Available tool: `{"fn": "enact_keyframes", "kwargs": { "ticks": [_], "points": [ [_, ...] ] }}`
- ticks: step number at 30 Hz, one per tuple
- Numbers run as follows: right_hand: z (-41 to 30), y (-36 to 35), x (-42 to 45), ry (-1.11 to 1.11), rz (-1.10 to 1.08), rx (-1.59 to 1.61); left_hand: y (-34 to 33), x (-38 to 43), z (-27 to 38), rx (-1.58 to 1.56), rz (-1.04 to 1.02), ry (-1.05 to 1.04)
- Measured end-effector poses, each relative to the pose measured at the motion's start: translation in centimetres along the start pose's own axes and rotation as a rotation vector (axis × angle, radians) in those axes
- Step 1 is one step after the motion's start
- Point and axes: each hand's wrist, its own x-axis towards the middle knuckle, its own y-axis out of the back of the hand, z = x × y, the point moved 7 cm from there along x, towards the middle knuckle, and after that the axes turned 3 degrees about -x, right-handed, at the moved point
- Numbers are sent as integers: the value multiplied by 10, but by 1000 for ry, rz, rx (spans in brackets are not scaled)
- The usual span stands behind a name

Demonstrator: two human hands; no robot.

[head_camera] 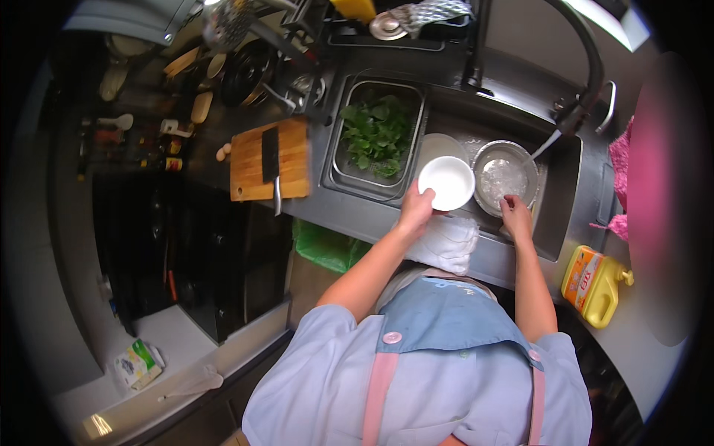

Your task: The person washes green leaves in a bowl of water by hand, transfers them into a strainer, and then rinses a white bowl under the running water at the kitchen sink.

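My left hand grips a white bowl by its near left edge, the thumb at the rim. The bowl is held over the front of the steel sink, in front of a pale round dish. In the sink, a round metal basin contains water, and a stream from the faucet runs into it. My right hand is at the basin's near rim with its fingers bent over it; whether they grip the rim I cannot tell.
Left of the basin sits a rectangular drain basket with leafy greens. Farther left, a cleaver lies on a wooden cutting board, beside eggs. A white cloth hangs at the sink's front; a yellow detergent jug is at right.
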Motion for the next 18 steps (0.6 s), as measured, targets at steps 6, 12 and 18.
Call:
{"fn": "enact_keyframes", "kwargs": {
  "ticks": [6,12,18],
  "points": [
    [27,-6,3,-57,-7,-23,125,-26,53,-119,288,-225],
    [8,-21,-1,-5,-48,3,106,35,105,-131,164,-242],
    [-17,-13,-13,-14,-1,103,34,183,185,-48,84,-286]
  ]
}}
